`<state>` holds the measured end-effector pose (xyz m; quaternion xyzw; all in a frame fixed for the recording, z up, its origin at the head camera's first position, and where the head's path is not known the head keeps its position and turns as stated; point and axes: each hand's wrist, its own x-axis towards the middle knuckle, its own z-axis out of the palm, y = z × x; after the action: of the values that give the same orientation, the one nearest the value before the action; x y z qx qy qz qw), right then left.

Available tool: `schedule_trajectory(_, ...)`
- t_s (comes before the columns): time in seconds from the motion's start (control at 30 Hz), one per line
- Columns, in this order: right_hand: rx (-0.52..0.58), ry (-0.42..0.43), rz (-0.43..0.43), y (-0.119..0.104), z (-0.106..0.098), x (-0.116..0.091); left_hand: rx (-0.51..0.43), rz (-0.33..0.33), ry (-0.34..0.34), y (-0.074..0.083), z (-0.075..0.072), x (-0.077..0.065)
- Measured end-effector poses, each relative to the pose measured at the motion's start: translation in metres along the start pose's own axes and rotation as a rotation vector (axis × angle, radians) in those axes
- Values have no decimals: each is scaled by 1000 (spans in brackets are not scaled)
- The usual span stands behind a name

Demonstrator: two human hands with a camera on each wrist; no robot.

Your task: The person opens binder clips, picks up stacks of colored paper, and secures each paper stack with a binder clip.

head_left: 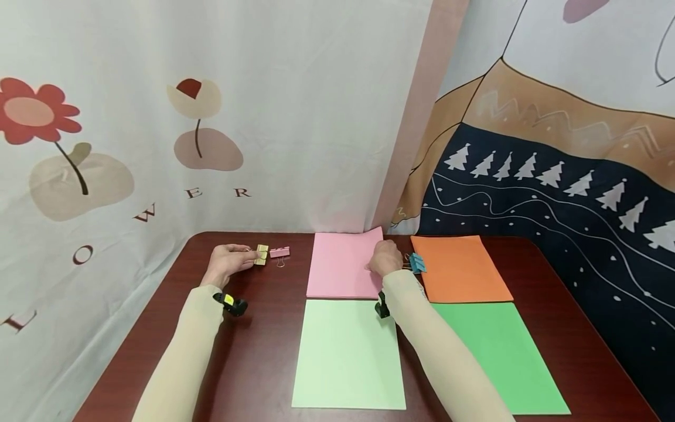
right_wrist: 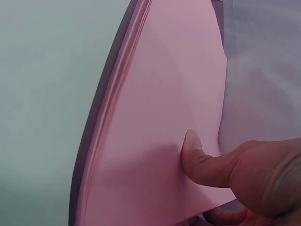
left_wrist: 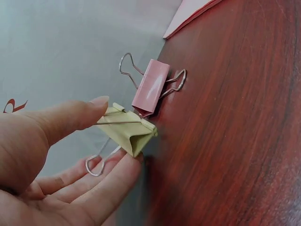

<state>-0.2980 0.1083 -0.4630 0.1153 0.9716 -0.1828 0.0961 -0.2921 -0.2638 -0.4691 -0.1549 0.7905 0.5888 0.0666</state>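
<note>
Sleeves (head_left: 174, 363), cream-coloured, extend forward over the dark red worktop (head_left: 253, 363), each with a black device at the wrist. Left hand (head_left: 227, 262): fingers and thumb pinch the yellow clip (left_wrist: 124, 129), thumb on one face, fingers under the other. Pink clip (left_wrist: 151, 86) stands just beyond these fingertips, handles spread to both sides; contact with the yellow clip cannot be determined. Right hand (head_left: 385, 258): fingers grip the right edge of the pink paper (head_left: 340, 266), thumb on top, other fingers below the edge; the paper's far right corner is raised. Blue clip (head_left: 417, 263) sits just right of these fingers, at the left edge of the orange paper (head_left: 461, 269). Pale green paper (head_left: 345, 351) lies nearer the person than the right fingers; green paper (head_left: 498, 351), nearer and to their right. Printed cloth (head_left: 316, 117) hangs beyond both hands.
</note>
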Motion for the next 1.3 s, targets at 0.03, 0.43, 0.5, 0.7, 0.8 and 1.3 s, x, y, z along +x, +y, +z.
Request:
schedule_trajectory(0.03,33,-2,5,0,1,-1,2,-6,-3,1,-1,-1)
schedule_trajectory(0.43,233,12,2,14,-1,-4,42,2,-64,0,-8,-11)
schedule_trajectory(0.5,264,22,-27,17,0,-5,43,11,-67,-1,-10,-14)
schedule_trajectory(0.7,342,42,-93,27,2,-10,-9,44,-66,-7,-12,-22)
schedule_trajectory(0.8,387,45,-106,29,1,-12,-45,64,-73,-10,-11,-27)
schedule_trajectory(1.3,648,-41,-33,32,6,-10,-102,123,-47,-8,16,-42)
